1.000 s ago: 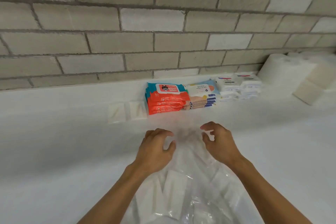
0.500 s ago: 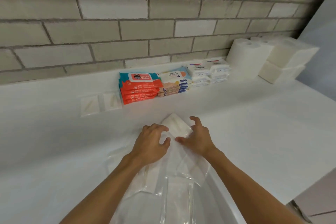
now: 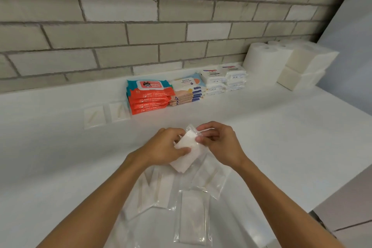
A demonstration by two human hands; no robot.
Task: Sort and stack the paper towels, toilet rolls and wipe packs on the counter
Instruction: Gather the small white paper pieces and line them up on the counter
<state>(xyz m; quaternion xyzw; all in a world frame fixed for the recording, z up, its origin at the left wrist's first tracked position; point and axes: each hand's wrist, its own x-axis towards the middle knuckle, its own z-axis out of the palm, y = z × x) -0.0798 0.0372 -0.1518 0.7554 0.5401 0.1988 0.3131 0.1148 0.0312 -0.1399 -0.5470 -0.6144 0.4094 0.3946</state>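
Note:
My left hand [image 3: 164, 148] and my right hand [image 3: 220, 143] both grip a small clear-wrapped white napkin packet [image 3: 186, 152], lifted a little above the white counter [image 3: 281, 137]. Below it lie several similar clear packets [image 3: 194, 217], some holding toothpicks. Along the wall stand an orange wipe pack stack [image 3: 150, 98], a pale wipe pack stack [image 3: 188, 89] and small white wipe packs [image 3: 224, 79]. Toilet rolls [image 3: 263, 60] and white paper towel blocks [image 3: 308, 66] sit at the far right.
Two flat clear packets [image 3: 107, 113] lie left of the orange stack. A grey brick wall [image 3: 141, 32] backs the counter. The counter's right edge [image 3: 342, 187] drops away toward a lower surface.
Both hands have closed on one white packet and raised it off the pile. The view has shifted, showing more of the counter's right side.

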